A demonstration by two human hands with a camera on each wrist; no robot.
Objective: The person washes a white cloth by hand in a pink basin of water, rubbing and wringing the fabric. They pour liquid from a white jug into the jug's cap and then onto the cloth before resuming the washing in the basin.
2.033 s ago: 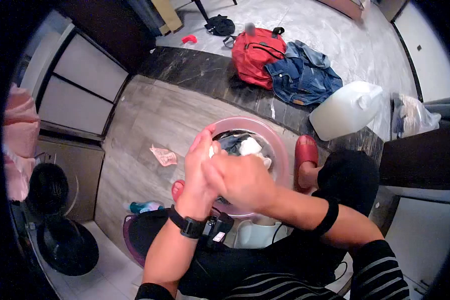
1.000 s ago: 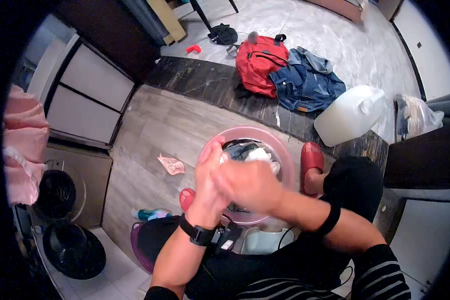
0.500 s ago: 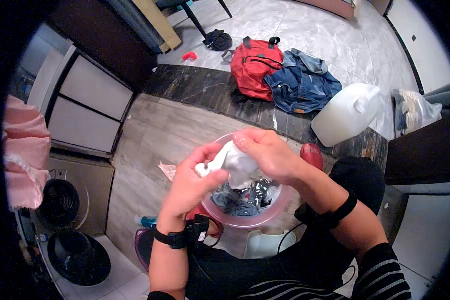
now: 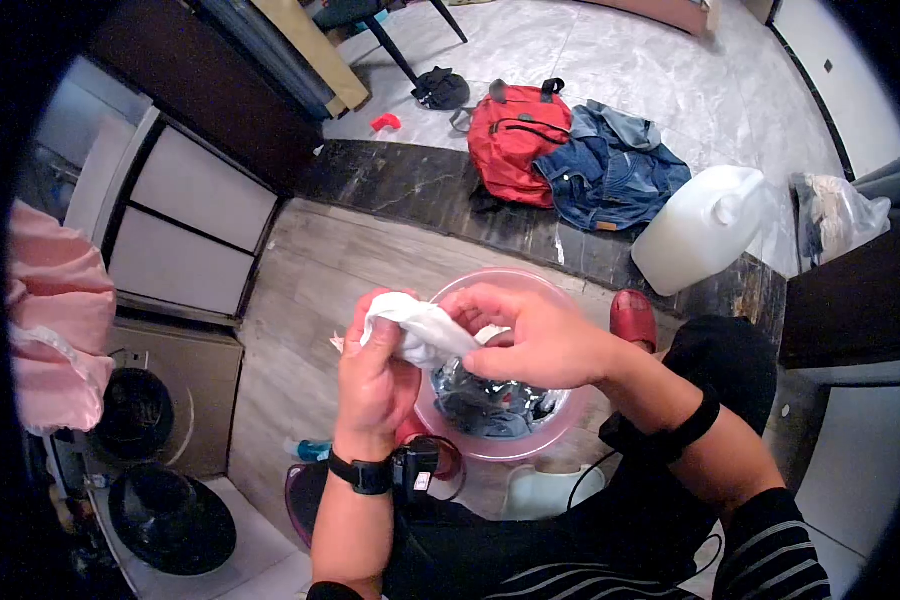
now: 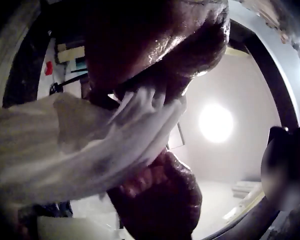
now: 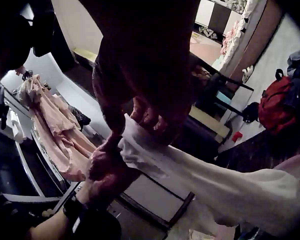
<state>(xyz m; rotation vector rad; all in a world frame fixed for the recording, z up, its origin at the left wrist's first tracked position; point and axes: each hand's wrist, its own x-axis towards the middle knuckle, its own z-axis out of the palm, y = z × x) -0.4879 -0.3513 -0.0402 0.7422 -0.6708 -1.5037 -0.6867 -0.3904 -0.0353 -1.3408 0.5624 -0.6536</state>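
A white wet cloth (image 4: 417,330) is stretched between both hands above a pink basin (image 4: 570,425). My left hand (image 4: 378,385) grips its left end, thumb on top. My right hand (image 4: 540,340) pinches the other end between thumb and curled fingers. Dark and blue clothes (image 4: 490,408) lie in water in the basin. The left wrist view shows the cloth (image 5: 85,150) running across, held by a dark, shadowed hand. In the right wrist view the cloth (image 6: 230,190) hangs long from the fingers, toward the basin side.
A white jug (image 4: 698,232) stands at the right beyond the basin, beside a denim garment (image 4: 615,170) and red backpack (image 4: 518,145). Red slippers (image 4: 632,318) are on the feet. A pale green container (image 4: 550,490) sits near the knees; pink fabric (image 4: 60,320) hangs at far left.
Earlier the hands were pressed and rubbing together over the basin. They have since separated, with the white cloth spread between them, and the left hand has turned more upright.
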